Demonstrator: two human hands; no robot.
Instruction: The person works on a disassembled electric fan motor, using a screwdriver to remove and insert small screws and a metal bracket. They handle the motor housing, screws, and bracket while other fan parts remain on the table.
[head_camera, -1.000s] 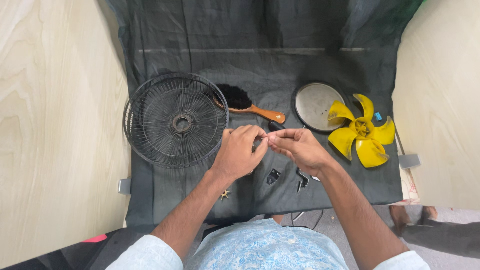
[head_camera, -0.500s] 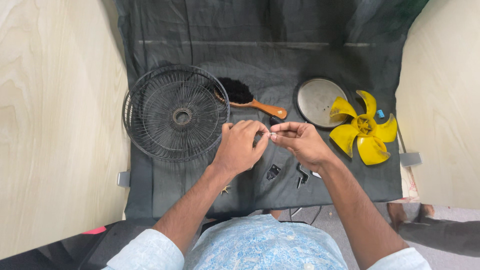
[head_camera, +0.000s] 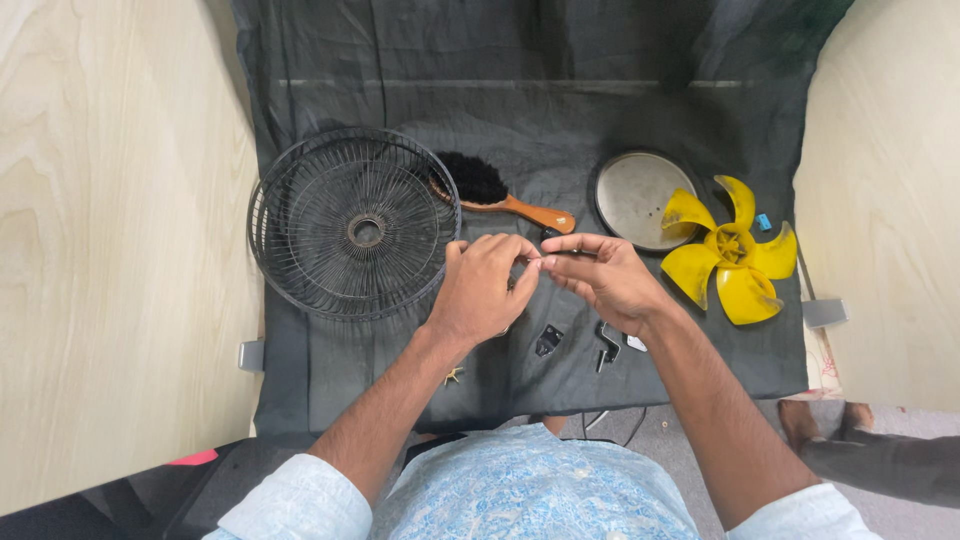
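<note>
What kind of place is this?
Probably a small repair bench: a wire fan guard, a yellow fan blade and a brush lie on a black cloth.

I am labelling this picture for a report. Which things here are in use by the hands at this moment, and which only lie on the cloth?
In use:
- left hand and right hand, fingertips pinched together on a small dark part, too small to identify

Only lying on the black cloth:
- wire fan guard
- wooden-handled brush
- round metal plate
- yellow fan blade
- small dark fittings
</note>
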